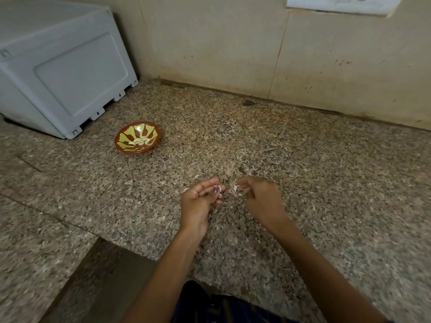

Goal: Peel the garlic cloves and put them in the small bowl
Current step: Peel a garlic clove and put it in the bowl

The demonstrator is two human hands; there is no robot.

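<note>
Speckled granite counter, beige tiled wall behind. Left hand palm up, fingertips pinching purplish garlic clove. Right hand just beside it, fingers curled, pinching pale strip of garlic skin; small gap between clove and skin. Small bowl, red-and-yellow pattern, well left and beyond hands, peeled cloves inside. Grey plastic crate behind bowl, back left
</note>
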